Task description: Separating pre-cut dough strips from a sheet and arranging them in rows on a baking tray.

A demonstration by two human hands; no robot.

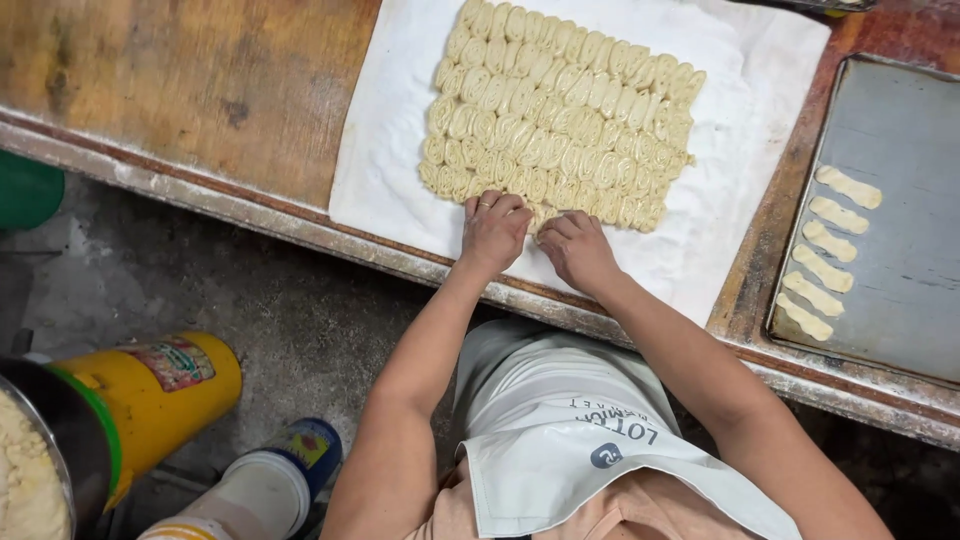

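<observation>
Both hands, left hand (492, 228) and right hand (577, 248), curl fingers on dough pieces (560, 120) at the block's near edge; whether gripped, I cannot tell; separating one needs care

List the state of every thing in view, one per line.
Left hand: fingers bent, on the near edge of the dough pieces.
Right hand: pinching at that edge.
Dough pieces: packed in rows on the white cloth.
Metal tray: six shaped dough strips in a column.

A metal baking tray (900, 300) holds six dough strips (826, 250); a yellow canister (155, 395) lies on the floor.
</observation>
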